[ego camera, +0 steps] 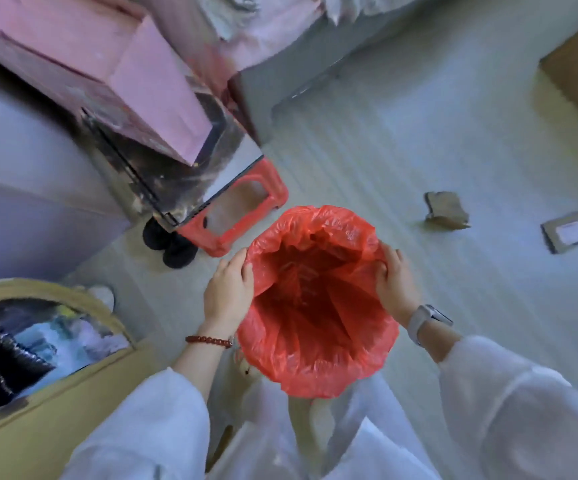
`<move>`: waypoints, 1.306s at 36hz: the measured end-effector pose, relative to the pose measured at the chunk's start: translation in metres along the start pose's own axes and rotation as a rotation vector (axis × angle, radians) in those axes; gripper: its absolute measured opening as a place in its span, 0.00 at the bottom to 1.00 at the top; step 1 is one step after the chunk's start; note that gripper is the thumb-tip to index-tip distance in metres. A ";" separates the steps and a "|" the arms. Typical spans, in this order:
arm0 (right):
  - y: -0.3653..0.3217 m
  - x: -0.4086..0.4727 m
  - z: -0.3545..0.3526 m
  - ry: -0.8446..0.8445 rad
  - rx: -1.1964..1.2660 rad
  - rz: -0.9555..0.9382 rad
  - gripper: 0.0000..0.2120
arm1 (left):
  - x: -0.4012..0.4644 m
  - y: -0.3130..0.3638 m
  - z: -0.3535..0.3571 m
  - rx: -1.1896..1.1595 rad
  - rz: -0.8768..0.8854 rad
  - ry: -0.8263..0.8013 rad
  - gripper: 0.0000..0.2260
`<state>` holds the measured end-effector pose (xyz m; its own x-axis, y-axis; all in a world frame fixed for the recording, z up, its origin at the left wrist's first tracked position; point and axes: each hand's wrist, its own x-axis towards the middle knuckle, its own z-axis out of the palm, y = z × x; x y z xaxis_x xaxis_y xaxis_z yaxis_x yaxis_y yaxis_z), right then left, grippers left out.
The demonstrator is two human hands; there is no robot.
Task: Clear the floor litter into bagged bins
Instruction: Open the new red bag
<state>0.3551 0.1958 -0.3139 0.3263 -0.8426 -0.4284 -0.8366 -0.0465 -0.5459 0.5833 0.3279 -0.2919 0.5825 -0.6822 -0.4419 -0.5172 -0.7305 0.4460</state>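
A lived-in home room, most likely a bedroom, is showing here. Rumpled pink and grey bedding [273,26] is spilling over a bed edge at the top centre of the frame. A red plastic stool [246,216] is standing on the pale plank floor [419,133] left of centre, with dark slippers [173,242] lying just beside it. A cardboard box [48,410] at lower left is holding mixed household things, and pink boxes [114,64] are sitting stacked at upper left.
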 end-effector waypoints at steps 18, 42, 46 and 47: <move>0.264 -0.023 -0.298 0.561 0.295 0.637 0.11 | 0.028 0.463 0.169 0.147 0.686 -0.261 0.14; 0.612 0.231 -0.393 0.630 0.247 0.683 0.27 | 0.186 0.731 0.549 0.210 0.815 -0.338 0.23; 0.668 0.312 -0.374 0.565 0.259 0.572 0.29 | 0.241 0.718 0.604 0.285 0.821 -0.221 0.25; 0.680 0.330 -0.368 0.550 0.252 0.540 0.30 | 0.253 0.715 0.616 0.300 0.818 -0.200 0.26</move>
<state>-0.2682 -0.3112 -0.5616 -0.4119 -0.8605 -0.2998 -0.6710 0.5090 -0.5391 -0.0250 -0.3859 -0.5640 -0.1470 -0.9655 -0.2151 -0.8816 0.0292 0.4711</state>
